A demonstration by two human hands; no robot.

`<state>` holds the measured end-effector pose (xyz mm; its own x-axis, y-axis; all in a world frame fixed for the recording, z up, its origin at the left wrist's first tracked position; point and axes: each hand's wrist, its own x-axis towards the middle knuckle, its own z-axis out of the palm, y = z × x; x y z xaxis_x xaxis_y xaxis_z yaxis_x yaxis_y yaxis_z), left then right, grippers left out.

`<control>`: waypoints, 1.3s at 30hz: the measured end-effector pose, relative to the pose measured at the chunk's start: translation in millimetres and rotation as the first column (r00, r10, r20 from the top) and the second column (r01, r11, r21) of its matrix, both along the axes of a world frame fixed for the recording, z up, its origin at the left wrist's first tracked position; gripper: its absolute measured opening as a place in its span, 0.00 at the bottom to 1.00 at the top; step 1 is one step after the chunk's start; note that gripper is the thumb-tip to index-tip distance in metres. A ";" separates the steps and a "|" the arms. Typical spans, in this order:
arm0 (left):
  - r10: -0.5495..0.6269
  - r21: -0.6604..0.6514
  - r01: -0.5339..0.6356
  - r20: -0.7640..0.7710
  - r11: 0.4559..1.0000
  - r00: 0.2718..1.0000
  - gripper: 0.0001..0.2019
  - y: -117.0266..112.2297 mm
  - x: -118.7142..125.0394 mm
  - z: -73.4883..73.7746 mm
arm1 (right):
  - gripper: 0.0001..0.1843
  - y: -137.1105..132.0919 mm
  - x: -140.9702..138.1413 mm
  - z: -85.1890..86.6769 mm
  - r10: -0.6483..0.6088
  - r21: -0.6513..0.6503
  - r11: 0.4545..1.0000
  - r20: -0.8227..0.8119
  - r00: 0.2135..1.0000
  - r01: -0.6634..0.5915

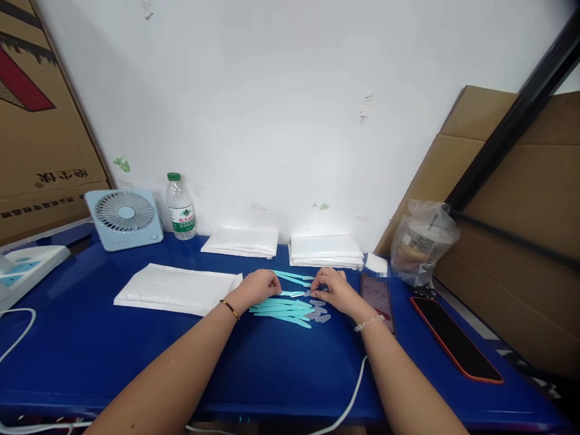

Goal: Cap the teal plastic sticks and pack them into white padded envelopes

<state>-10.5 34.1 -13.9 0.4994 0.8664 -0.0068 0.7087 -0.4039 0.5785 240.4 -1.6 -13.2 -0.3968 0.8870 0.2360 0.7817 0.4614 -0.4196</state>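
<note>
My left hand pinches the handle end of a teal eyebrow razor, its fingers closed. The razor points right, toward my right hand. That hand's thumb and fingertips close on a small clear blade cap at the razor's blade end; whether the cap is on the blade is too small to tell. In front of my hands lies a loose bunch of teal razors. Beside their right ends are several loose translucent caps. A few more teal razors lie behind, between my hands.
White padded mailers lie at left and along the wall. A fan and a water bottle stand back left. Two phones and a bagged cup sit right. A white cable crosses the blue table.
</note>
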 end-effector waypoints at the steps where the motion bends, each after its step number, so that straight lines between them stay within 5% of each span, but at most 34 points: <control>1: -0.006 0.004 0.006 0.005 1.000 1.000 0.05 0.6 0.4 -1.2 | 0.07 -0.4 -2.5 -0.2 0.010 0.014 1.000 0.004 1.000 -0.010; 7: -0.035 0.053 0.034 0.014 0.998 0.999 0.08 1.8 8.4 -10.0 | 0.05 -1.6 -23.5 -4.8 0.056 0.076 0.995 0.056 0.997 -0.060; 12: -0.008 0.226 -0.009 0.071 0.974 0.997 0.08 -1.1 9.3 -4.8 | 0.05 -0.4 -15.4 -2.6 -0.108 0.118 0.988 0.031 0.994 0.103; 20: -0.173 0.037 0.174 -0.032 0.984 0.984 0.09 -7.7 -1.8 7.2 | 0.03 -17.3 10.8 18.2 0.021 -0.113 0.993 0.028 0.999 -0.017; 33: -0.089 0.073 0.088 0.021 0.993 0.996 0.05 -3.8 9.4 -6.2 | 0.04 -4.8 -9.3 -3.4 -0.020 -0.006 1.000 -0.006 1.000 0.020; 39: 0.017 0.339 -0.015 -0.002 0.941 1.000 0.10 -6.4 16.0 -0.3 | 0.06 4.0 -1.0 -5.1 -0.182 0.122 0.976 -0.009 0.983 0.182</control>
